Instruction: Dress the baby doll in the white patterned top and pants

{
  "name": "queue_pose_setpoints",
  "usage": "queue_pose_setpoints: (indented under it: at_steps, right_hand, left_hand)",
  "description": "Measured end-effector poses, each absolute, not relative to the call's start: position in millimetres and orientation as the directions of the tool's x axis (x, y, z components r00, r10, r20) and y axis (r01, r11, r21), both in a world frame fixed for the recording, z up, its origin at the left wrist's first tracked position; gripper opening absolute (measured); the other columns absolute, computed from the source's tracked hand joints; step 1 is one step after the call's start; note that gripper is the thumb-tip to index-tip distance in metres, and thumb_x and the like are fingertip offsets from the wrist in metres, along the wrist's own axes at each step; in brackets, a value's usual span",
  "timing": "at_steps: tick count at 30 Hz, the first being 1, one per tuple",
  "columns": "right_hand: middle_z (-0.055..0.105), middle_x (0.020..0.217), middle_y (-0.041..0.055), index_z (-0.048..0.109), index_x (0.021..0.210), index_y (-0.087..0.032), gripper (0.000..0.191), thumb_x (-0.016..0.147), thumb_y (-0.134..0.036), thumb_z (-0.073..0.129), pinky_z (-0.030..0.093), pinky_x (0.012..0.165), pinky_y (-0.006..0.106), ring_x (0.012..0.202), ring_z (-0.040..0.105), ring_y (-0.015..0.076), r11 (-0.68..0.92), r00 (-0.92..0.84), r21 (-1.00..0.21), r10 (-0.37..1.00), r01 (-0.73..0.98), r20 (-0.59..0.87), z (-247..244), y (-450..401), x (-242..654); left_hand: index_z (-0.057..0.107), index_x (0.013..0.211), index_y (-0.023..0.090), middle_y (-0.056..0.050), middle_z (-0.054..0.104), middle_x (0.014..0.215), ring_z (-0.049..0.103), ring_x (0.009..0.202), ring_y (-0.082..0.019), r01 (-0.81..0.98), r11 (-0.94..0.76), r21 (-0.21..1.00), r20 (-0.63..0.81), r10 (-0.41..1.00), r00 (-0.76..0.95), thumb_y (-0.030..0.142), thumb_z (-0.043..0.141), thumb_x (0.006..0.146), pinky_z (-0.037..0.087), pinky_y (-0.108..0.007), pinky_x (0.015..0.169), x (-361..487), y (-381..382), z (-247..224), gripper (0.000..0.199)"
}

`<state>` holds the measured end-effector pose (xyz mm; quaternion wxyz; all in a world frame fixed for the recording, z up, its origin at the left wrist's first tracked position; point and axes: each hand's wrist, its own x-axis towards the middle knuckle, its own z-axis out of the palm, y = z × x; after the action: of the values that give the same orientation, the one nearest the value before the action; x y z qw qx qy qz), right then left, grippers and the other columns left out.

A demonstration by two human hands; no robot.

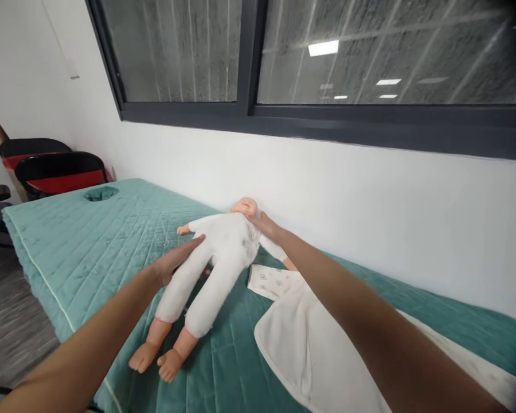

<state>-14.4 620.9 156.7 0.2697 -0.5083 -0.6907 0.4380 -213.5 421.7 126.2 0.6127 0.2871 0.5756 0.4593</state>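
One doll (229,238) lies on a green bed (129,235) at the centre of the frame. Our left hand (176,263) grips its upper leg, thumb on top and fingertips showing between the legs. Our right hand (266,225) touches it near the neck; we cannot tell whether that hand is closed. At lower right we see a white blanket (322,344), at left two chairs (64,173).

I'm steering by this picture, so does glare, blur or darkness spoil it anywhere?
Head view, top: bright lights show in the window, away from the doll; head view, upper right: the corner falls to black; head view, lower left: the floor looks smeared; head view, middle: the left hand and right hand look slightly soft but readable.
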Motion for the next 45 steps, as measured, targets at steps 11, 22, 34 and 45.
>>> queue_pose_setpoints:
  at_steps: [11, 22, 34, 45]
  right_hand:
    - [0.044, 0.150, 0.0186, 0.039, 0.145, -0.014, 0.085, 0.082, -0.068, 0.058, 0.037, 0.111, 0.051, 0.132, 0.049, 0.0345, 0.374, -0.416, -0.756, 0.897, 0.537, 0.149, 261.8, 570.8, 142.6]
    - [0.052, 0.145, 0.0171, 0.045, 0.143, -0.014, 0.068, 0.090, -0.056, 0.052, 0.045, 0.107, 0.042, 0.127, 0.056, 0.0285, 0.177, -0.255, -0.743, 0.967, 0.646, 0.009, 169.8, 517.6, 329.2]
    - [0.057, 0.139, 0.0172, 0.039, 0.147, -0.018, 0.082, 0.086, -0.073, 0.045, 0.038, 0.107, 0.049, 0.125, 0.055, 0.0344, 0.156, -0.191, -0.597, 0.982, 0.787, 0.005, 141.9, 529.2, 352.5]
    - [0.055, 0.137, 0.0140, 0.052, 0.130, -0.017, 0.044, 0.091, -0.039, 0.054, 0.041, 0.100, 0.041, 0.125, 0.049, 0.0295, 0.634, -0.633, 0.026, 0.769, 0.773, 0.093, 141.1, 509.6, 228.2]
  left_hand:
    - [0.064, 0.123, 0.015, -0.015, 0.074, 0.101, 0.072, 0.078, -0.029, -0.085, 0.072, 0.994, -0.073, 0.997, -0.007, 0.073, 0.050, 0.082, 0.060, -0.044, 0.070, -65.2, 368.7, 198.8, 0.072]
    - [0.052, 0.136, 0.017, -0.019, 0.069, 0.118, 0.071, 0.096, -0.032, -0.182, 0.109, 0.977, -0.054, 0.958, 0.282, 0.078, 0.041, 0.082, 0.061, -0.046, 0.082, 110.1, 368.4, 96.7, 0.082]
    - [0.063, 0.118, 0.020, -0.010, 0.072, 0.110, 0.068, 0.099, -0.026, -0.005, 0.112, 0.994, -0.112, 0.993, -0.026, 0.062, 0.046, 0.089, 0.055, -0.040, 0.087, 115.4, 362.3, 70.0, 0.054]
    - [0.062, 0.114, 0.018, -0.015, 0.059, 0.117, 0.052, 0.116, -0.032, 0.937, -0.046, 0.347, 0.327, 0.942, -0.076, 0.026, 0.055, 0.087, 0.046, -0.045, 0.092, 78.3, 428.6, 53.4, 0.030]
